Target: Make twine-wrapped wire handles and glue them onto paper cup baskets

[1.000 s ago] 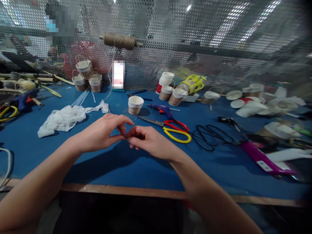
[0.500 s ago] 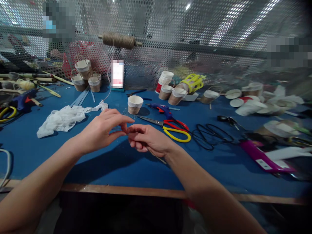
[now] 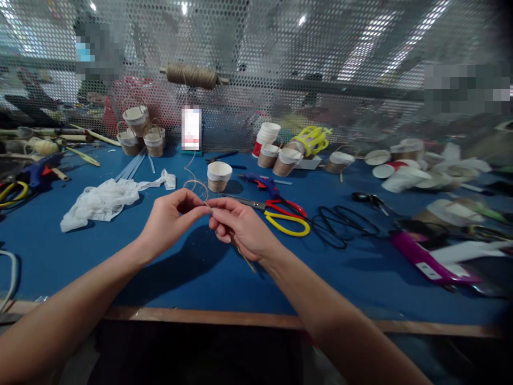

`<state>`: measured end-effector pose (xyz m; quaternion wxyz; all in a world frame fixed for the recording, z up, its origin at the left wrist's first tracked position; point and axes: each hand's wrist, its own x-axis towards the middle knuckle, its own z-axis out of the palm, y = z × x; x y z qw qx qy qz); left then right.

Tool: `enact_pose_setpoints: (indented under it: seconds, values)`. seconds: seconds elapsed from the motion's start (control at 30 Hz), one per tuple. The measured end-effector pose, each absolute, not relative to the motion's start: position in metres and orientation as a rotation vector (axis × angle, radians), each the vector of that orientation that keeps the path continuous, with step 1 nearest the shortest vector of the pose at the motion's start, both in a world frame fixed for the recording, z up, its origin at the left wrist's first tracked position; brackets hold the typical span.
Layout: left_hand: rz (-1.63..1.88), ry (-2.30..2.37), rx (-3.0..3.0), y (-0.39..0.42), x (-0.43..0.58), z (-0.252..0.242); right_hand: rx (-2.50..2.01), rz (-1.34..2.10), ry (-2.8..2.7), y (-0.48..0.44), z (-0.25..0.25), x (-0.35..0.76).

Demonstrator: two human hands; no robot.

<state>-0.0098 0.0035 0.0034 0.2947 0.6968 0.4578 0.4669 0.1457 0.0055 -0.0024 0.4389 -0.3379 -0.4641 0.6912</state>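
Pinching twine [image 3: 244,256] above the table [image 3: 328,278], clamped in left hand [image 3: 168,216] and right hand [image 3: 242,227], near the cup [image 3: 219,178]; now looping slacker than moments ago (probably freeing length to work).

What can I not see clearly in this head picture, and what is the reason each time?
All in the head view:
Twine: gripped part hidden by the left hand and right hand; any knot unclear.
Inner bottom of the middle cup: hidden by its front wall.
White cable: cut off by the left edge.
Label on the purple tool: too small and blurred.
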Motion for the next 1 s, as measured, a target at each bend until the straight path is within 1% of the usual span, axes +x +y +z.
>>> enact_pose_setpoints:
  seconds: [0.1,0.23,0.5,0.63,0.83,1.0]
  values:
    - [1.273,1.066,1.516,0.005,-0.002,-0.002,-0.862,1.613,-1.197,0.003,-0.004,0.143]
    - [1.304,0.941,1.288,0.005,0.002,-0.005,-0.864,1.474,-1.267,0.0,-0.009,0.14]
    - [1.44,0.911,1.16,0.002,0.008,-0.008,-0.958,1.136,-1.43,-0.009,-0.011,0.132]
    - [1.461,0.913,1.161,0.003,0.007,-0.006,-0.96,1.043,-1.587,-0.01,-0.011,0.135]
    - [1.411,0.813,1.096,0.007,-0.004,0.007,-1.071,0.823,-1.717,-0.002,-0.005,0.144]
    - [1.151,0.832,1.25,0.003,-0.008,0.013,-0.939,0.873,-1.711,-0.005,0.001,0.146]
